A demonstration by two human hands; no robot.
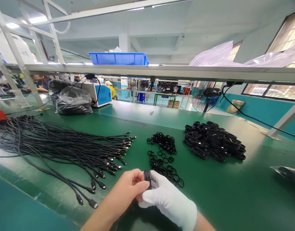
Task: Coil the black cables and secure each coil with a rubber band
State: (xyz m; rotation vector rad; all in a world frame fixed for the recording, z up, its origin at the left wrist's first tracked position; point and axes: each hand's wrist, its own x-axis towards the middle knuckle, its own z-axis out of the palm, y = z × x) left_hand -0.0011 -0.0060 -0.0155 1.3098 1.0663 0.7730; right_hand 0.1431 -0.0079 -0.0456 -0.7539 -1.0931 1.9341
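My bare left hand (129, 187) and my white-gloved right hand (165, 197) meet low in the middle, both pinching a small coil of black cable (147, 177) held upright between them. Just beyond the hands lies a scatter of small black rubber rings (163, 154) on the green table (234, 192). To the left spreads a big bundle of loose black cables (60, 146) with their plugs pointing right. At the right rests a heap of coiled black cables (214, 144).
A white and blue machine (99, 93) and black plastic bags (73, 101) stand at the back left. A shelf rail (161, 72) overhead carries a blue bin (118, 58). A fan (205, 95) stands behind, a clear bag (288, 173) at the right edge. Another person sits far left.
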